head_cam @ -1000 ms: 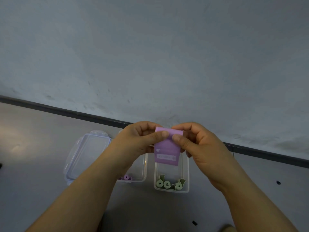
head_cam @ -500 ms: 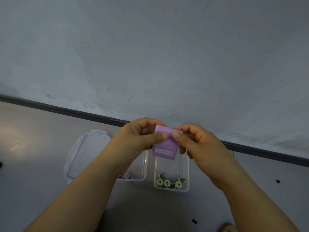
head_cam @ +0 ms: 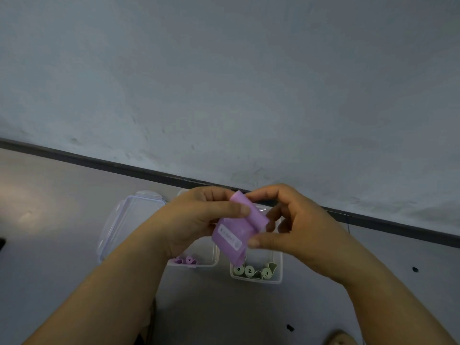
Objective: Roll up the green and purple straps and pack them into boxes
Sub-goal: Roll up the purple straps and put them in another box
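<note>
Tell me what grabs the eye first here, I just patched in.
The purple strap, half rolled, is pinched mid-frame between the left hand and the right hand. Below it, a clear box holds green rolls, and a second box to its left holds purple rolls. A clear lid lies further left.

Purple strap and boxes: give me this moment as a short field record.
purple strap: partly rolled, tail hanging, held in the air
left hand: pinches the strap
right hand: pinches the rolled end
left box: purple rolls inside
right box: green rolls inside
lid: lies left of the left box
</note>
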Motion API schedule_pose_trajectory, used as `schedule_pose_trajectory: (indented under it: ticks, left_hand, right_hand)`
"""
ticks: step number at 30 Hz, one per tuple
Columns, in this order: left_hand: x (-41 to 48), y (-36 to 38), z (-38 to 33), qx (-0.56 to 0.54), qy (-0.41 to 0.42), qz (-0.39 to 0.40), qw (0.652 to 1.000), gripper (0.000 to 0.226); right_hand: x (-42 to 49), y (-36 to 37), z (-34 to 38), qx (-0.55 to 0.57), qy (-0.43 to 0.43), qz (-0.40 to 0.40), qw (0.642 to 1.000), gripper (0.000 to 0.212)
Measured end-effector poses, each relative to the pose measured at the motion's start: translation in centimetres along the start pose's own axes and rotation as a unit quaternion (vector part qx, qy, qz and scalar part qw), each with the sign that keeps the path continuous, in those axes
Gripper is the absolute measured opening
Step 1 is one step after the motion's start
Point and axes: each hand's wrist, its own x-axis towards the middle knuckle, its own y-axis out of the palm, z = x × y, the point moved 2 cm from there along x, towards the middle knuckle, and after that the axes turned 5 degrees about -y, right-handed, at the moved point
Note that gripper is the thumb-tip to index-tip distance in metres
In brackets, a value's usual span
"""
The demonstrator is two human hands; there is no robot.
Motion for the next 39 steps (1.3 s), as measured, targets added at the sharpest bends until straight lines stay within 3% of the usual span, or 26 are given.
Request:
schedule_pose_trajectory:
  ticks: [4, 9, 18, 22, 28, 39]
  left_hand:
    - [-0.3, -0.1, 0.1, 0.014, -0.037, 0.070, 0.997, 0.022]
    - [-0.7, 0.2, -0.1, 0.037, -0.055, 0.132, 0.989, 0.011]
    - [-0.7, 0.2, 0.1, 0.070, -0.057, 0.156, 0.984, 0.007]
    - [-0.8, 0.1, -0.1, 0.115, -0.045, 0.151, 0.981, 0.037]
    - [-0.7, 0.4, 0.0, 0.117, -0.052, 0.127, 0.983, 0.013]
    - [-0.6, 0.5, 0.3, 0.081, -0.056, 0.132, 0.986, 0.016]
  right_hand:
    - [-0.5, 0.5, 0.8, -0.029, -0.053, 0.080, 0.995, 0.071]
    - [-0.6, 0.5, 1.0, -0.040, -0.067, 0.107, 0.991, 0.069]
    - [-0.8, 0.3, 1.3, -0.043, -0.060, 0.095, 0.993, 0.057]
    - [-1.1, -0.3, 1.4, -0.011, -0.052, 0.067, 0.996, 0.055]
    - [-1.3, -0.8, 1.5, 0.016, -0.053, 0.058, 0.997, 0.055]
    - [-1.2, -0.7, 1.0, -0.043, -0.051, 0.076, 0.995, 0.059]
